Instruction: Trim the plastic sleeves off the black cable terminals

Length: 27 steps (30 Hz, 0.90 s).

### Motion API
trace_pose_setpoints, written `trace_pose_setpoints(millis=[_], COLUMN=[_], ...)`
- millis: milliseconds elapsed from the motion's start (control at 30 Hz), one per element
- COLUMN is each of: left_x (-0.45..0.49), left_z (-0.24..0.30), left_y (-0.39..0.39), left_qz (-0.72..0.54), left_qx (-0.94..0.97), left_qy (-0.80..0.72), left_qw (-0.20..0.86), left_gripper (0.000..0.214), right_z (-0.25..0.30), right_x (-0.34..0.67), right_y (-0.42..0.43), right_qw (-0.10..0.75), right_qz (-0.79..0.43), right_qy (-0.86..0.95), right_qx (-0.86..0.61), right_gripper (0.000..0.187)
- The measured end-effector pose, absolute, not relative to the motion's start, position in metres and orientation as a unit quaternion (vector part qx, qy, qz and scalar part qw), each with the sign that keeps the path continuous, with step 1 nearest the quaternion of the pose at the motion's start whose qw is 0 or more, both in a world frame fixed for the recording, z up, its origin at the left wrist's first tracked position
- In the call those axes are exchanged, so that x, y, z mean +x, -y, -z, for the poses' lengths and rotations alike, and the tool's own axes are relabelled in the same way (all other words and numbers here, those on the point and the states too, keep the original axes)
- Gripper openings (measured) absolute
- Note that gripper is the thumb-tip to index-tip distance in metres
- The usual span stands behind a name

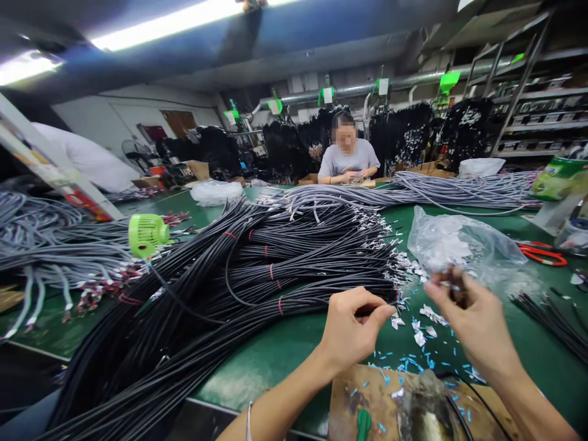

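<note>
My left hand [353,324] is pinched shut on the end of a black cable from the big pile of black cables [239,288] spread over the green table [275,349]. My right hand [463,306] is blurred, its fingers closed around a small dark piece I cannot name, just in front of a clear plastic bag [463,245]. Small white and blue scraps [422,334] lie on the table between and below the two hands.
Grey cable bundles [50,245] lie at the left and more grey cables [413,190] at the back. A green fan [147,234], red-handled scissors [544,252] and a brown board [362,392] sit nearby. A co-worker [348,160] sits across the table.
</note>
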<state>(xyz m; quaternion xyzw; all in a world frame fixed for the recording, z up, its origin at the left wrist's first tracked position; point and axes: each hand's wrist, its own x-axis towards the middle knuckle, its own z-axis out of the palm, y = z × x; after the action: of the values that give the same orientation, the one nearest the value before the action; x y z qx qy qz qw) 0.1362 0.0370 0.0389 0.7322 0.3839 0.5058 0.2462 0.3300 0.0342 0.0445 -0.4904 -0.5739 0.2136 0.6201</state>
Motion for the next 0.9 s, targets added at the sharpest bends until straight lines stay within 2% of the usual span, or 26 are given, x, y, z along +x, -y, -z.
trace_pose_setpoints(millis=[133,500,900], left_x=[0.138,0.138,0.14], left_z=[-0.039,-0.04,-0.039], left_y=[-0.037,-0.035,-0.034], left_qz=[-0.51,-0.508,-0.514], left_qx=[0.726,0.73,0.724], left_qy=[-0.379,-0.386,-0.391], left_qw=[0.263,0.244,0.242], left_gripper=[0.016,0.013,0.014], right_z=[-0.046,-0.044,-0.044], right_x=[0.314,0.313,0.307], right_y=[-0.023,-0.018,-0.017], right_qw=[0.528,0.509,0.53], right_qz=[-0.178,-0.127,-0.125], right_qy=[0.69,0.739,0.71], right_qx=[-0.462,-0.423,-0.447], right_gripper=[0.017,0.007,0.016])
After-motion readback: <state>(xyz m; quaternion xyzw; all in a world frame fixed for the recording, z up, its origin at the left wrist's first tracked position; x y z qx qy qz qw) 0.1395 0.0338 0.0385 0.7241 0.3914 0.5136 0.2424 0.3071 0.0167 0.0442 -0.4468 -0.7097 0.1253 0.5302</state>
